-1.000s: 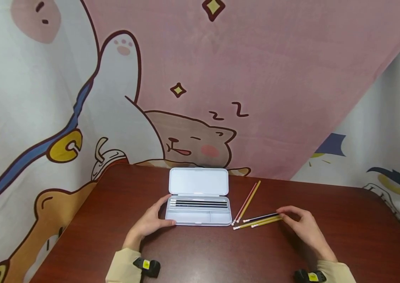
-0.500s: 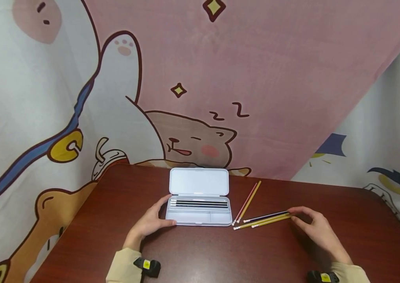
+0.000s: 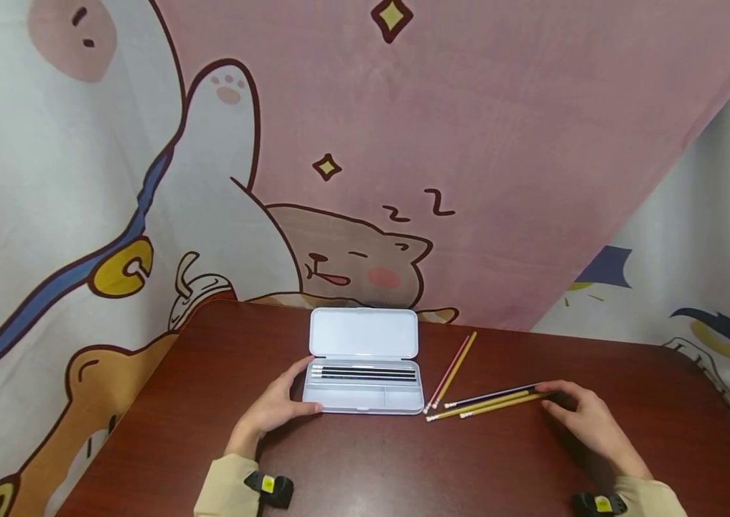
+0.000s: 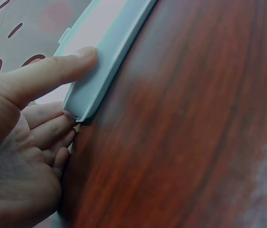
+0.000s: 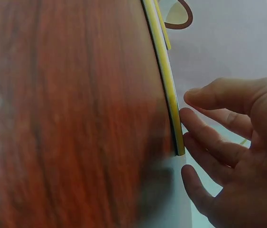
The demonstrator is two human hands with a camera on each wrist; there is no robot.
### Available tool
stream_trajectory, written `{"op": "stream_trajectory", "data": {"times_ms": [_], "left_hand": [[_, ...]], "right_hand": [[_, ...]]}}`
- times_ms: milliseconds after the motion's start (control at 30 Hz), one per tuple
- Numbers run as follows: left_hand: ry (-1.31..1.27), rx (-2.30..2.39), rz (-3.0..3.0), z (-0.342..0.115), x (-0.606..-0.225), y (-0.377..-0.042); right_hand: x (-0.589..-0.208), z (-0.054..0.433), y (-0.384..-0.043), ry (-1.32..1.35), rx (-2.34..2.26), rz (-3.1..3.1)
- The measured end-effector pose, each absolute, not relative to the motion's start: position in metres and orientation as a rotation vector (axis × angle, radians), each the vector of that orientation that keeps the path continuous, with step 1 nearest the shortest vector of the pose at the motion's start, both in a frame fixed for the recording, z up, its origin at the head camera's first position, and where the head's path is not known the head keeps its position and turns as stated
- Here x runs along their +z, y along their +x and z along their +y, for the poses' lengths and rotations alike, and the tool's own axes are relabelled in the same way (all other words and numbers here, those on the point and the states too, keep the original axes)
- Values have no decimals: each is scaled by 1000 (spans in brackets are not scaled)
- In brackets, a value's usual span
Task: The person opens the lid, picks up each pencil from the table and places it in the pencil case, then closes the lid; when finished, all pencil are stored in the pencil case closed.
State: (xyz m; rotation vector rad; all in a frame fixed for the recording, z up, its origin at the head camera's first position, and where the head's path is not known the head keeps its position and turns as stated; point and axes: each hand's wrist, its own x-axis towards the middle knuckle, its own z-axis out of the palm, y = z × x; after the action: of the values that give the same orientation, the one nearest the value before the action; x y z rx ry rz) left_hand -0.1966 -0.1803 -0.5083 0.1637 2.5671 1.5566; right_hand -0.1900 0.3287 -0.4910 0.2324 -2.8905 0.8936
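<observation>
Tabletop (image 3: pixel 403 463) of reddish-brown wood before a pink-and-white cartoon backdrop (image 3: pixel 500 143)

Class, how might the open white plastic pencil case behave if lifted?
The white plastic pencil case is probably stiff, given its straight, boxy shape. Its open white lid may swing on its hinged edge. The slim black pencils, apparently loose inside, could slide.

Two "Z" letters (image 3: pixel 436 204), dark, on pink backdrop (image 3: pixel 532 143).
</observation>
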Motion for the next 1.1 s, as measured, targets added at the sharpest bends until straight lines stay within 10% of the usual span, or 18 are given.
{"op": "stream_trajectory", "data": {"times_ms": [1100], "left_hand": [[173,1554,2560,-180,-506,-195]], "right_hand": [[-502,330,-182,476,1058,-2843]]}}
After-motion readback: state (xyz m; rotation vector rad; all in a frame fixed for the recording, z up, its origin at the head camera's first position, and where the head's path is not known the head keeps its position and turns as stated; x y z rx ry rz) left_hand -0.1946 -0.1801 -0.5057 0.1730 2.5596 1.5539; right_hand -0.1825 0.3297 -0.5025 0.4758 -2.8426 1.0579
